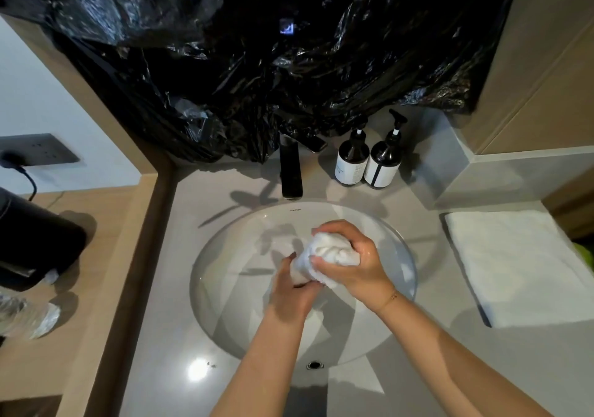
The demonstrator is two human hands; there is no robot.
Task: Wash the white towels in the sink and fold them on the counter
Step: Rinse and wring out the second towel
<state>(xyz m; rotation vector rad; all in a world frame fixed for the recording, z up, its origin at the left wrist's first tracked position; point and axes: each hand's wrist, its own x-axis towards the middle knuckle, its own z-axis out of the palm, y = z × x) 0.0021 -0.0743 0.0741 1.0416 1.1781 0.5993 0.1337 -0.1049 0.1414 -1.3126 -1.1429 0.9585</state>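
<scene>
A small white towel [324, 255] is bunched into a tight wad above the round white sink [231, 291]. My right hand [356, 262] grips the upper part of the wad, fingers curled over it. From below and to the left, my left hand [291, 291] holds the lower end of the same wad. A second white towel [517, 265] lies folded flat on the grey counter to the right of the sink. The black faucet [291, 169] stands behind the basin; I see no water running from it.
Two dark pump bottles [352, 159] [384, 161] stand behind the sink at the right. Black plastic sheeting [289, 62] hangs over the wall above the faucet. On the wooden ledge at the left sit a black appliance [35, 243] and a clear wrapped item [29, 317].
</scene>
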